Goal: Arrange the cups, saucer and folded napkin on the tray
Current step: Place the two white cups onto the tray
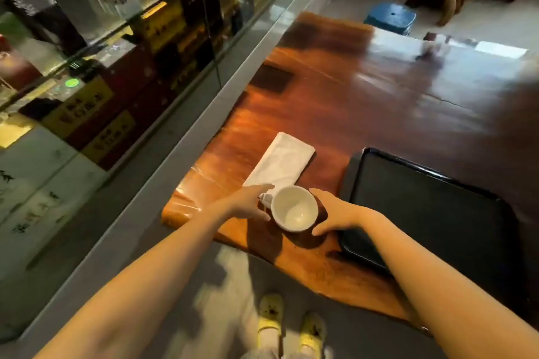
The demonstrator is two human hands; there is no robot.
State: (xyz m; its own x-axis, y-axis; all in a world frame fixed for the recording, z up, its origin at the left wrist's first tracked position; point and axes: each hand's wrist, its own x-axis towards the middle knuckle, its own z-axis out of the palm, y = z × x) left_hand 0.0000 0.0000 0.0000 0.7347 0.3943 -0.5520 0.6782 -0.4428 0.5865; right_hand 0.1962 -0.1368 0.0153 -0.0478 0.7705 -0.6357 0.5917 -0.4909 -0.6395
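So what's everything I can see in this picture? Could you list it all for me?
cup: one, white, empty, upright on the table between the two hands
saucer: one, dark, under the cup, mostly hidden
napkin: one, white, folded, flat on the table just beyond the cup
tray: one, black, nothing on it, on the table right of the cup
table: one, glossy reddish-brown wood
stool: one, blue, on the floor beyond the table
glass cabinet: one, along the left, boxes inside
shoes: two, yellow, on the floor below
left hand: one, at the cup's handle side
right hand: one, at the cup's right side
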